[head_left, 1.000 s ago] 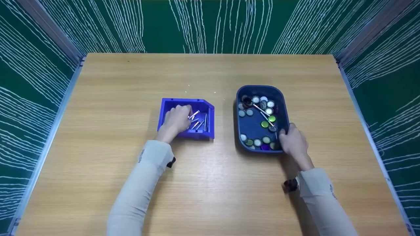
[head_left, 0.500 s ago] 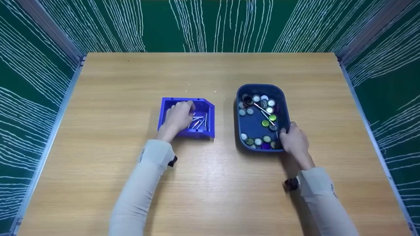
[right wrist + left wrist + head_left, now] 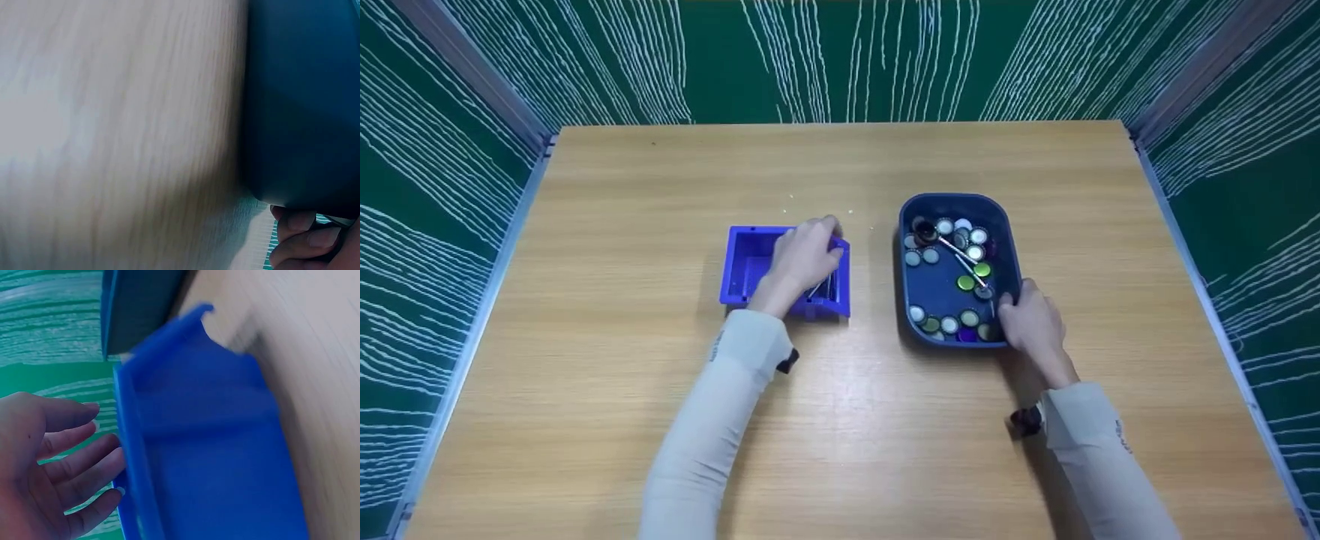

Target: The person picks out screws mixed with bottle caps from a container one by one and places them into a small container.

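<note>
On the worktop (image 3: 840,420), my right hand (image 3: 1033,322) grips the near right corner of the navy tray (image 3: 934,289). My left hand (image 3: 804,255), fingers parted, hovers over the blue bin (image 3: 750,270). Apparent step: reaching; next requirement: pinch the slim, shiny metal rods (image 3: 815,289), partly hidden inside the bin.

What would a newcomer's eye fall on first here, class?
Probably the bright blue bin, left of centre, with the left hand across it. Next, the dark blue tray to its right, where green caps stand out; the right hand grips its near right corner.
</note>
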`<state>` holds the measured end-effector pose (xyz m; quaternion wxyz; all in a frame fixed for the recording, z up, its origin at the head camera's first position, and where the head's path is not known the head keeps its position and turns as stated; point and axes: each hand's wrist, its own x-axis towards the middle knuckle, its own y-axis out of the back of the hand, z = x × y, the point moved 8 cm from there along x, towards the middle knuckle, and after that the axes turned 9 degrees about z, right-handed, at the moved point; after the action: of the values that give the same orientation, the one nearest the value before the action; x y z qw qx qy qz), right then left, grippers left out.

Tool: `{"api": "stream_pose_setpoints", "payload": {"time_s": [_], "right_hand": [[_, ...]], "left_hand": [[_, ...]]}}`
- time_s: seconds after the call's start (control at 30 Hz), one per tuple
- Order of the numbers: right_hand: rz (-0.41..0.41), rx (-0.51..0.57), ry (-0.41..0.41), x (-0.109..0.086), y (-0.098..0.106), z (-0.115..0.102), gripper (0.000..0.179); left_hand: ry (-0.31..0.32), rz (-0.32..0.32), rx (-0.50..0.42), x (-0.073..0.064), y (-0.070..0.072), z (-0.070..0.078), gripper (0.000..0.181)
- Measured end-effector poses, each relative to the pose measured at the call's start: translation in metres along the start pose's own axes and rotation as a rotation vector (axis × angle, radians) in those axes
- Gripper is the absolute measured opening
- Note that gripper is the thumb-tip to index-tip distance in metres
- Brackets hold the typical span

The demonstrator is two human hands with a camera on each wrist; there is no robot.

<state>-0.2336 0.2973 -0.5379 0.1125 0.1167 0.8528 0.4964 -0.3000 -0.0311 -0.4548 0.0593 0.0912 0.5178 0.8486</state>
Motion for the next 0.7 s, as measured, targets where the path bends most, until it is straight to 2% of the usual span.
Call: {"api": "stream_pose_setpoints", "payload": {"time_s": [0.13, 0.3, 0.57, 0.7], "right_hand": [[-0.002, 0.000, 0.001, 0.000, 0.000, 0.000, 0.046], [-0.004, 0.000, -0.001, 0.000, -0.001, 0.000, 0.046], [-0.026, -0.004, -0.012, 0.000, -0.003, 0.000, 0.049], [-0.018, -0.003, -0.014, 0.000, -0.001, -0.001, 0.047]], "left_hand": [[-0.047, 0.019, 0.004, 0.005, -0.006, 0.023, 0.030], [-0.115, 0.013, 0.041, 0.008, -0.020, 0.051, 0.033], [-0.231, -0.033, 0.023, 0.005, -0.046, 0.089, 0.031], [-0.275, -0.056, 0.050, 0.003, -0.058, 0.107, 0.033]]}}
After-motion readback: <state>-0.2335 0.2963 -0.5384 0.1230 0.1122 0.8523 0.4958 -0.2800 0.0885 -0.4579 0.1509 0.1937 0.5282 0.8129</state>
